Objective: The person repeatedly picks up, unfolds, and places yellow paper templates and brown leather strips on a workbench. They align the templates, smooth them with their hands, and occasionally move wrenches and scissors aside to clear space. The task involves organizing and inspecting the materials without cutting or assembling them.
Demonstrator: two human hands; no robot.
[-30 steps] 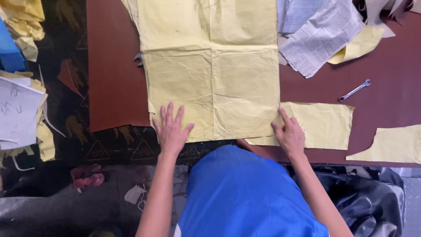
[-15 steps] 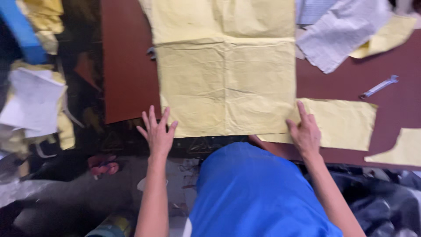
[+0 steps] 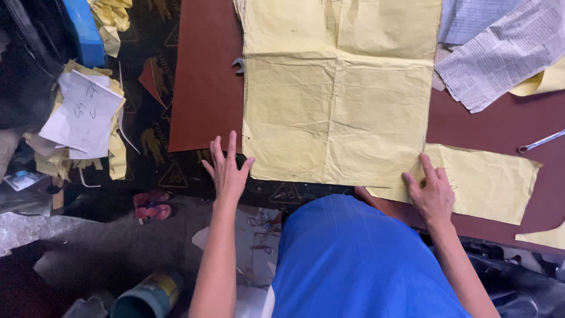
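1. Yellow paper sheet [image 3: 338, 100], large and creased into quarters by fold lines, lies flat on the brown leather piece [image 3: 206, 88]; the leather shows as a bare strip along the sheet's left edge and again past its right edge.
2. Left hand [image 3: 226, 171] sits at the sheet's lower left corner, fingers spread wide and flat, clamped on nothing; the fingertips lie just beside the sheet's edge, and whether they touch the paper cannot be told.
3. Right hand [image 3: 432, 194] rests at the sheet's lower right corner, fingers apart and pressed flat, gripping nothing; it lies where the sheet meets a smaller yellow paper piece [image 3: 488, 179] that extends to the sheet's right.
4. A spanner head [image 3: 238, 63] peeks out from under the sheet's left edge, about a third of the way down.
5. A second spanner [image 3: 541, 141] lies well to the right of the sheet, above the smaller piece.
6. Printed newspaper pages [image 3: 500, 53] lie at the sheet's upper right, touching or overlapping its corner.
7. Far left of the sheet, beyond the leather, sits a pile of white and yellow papers [image 3: 85, 118].
8. Below the sheet, the person's blue shirt [image 3: 353, 259] fills the foreground.
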